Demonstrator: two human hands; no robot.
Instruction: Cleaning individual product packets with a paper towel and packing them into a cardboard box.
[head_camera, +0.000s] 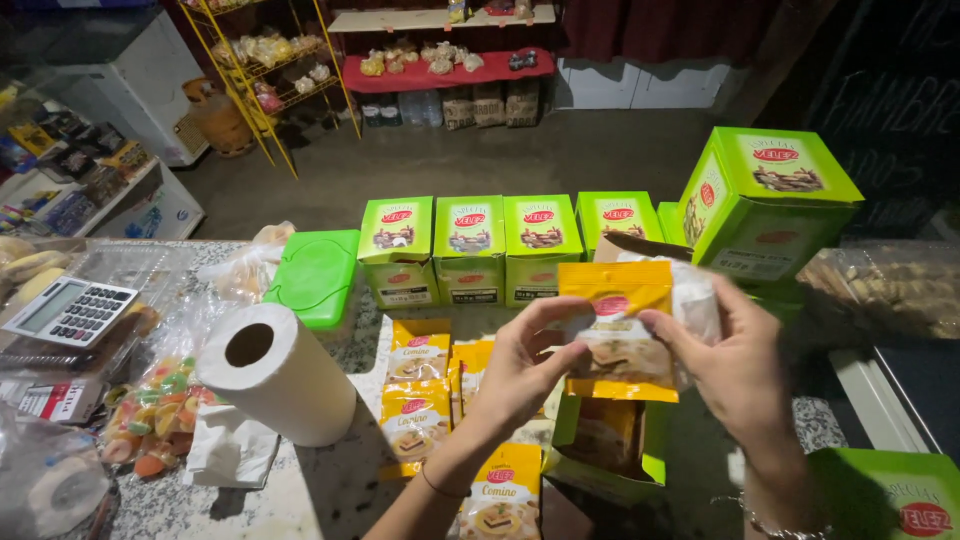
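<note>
— Counter first, from the left edge: what lies there?

— Grey calculator (66, 310) on a clear plastic tray (130, 270) at the left edge of the speckled stone counter (330, 490). Beside it, a clear bag of sugared jelly sweets (152, 415), then a white paper towel roll (275, 372) lying on its side, its hollow core facing up and left. Behind the roll, a green plastic wipes lid (317, 275).

— And in the middle?

— Yellow snack packets (418, 400) lie flat on the counter in a loose column towards the near edge. Behind them, along the far edge, a row of small green cardboard boxes (470, 250) stands upright, side by side.

— Your hands?

— My left hand (520, 370) pinches the left side of a yellow snack packet with an orange band (618, 330), thumb in front, fingers behind. My right hand (735, 365) closes on its right side together with a white crumpled wrapper (700, 300) behind it. Both grips are narrow, holding that packet up above the counter, over an open green box (610, 445) near the front edge.

— Further right?

— A large green box (765, 200) stands higher, tilted, towards the far right corner. Just right of it, a clear bag of brown biscuits (890, 285). At the near right corner, another green box (890, 500), only partly in view.
</note>
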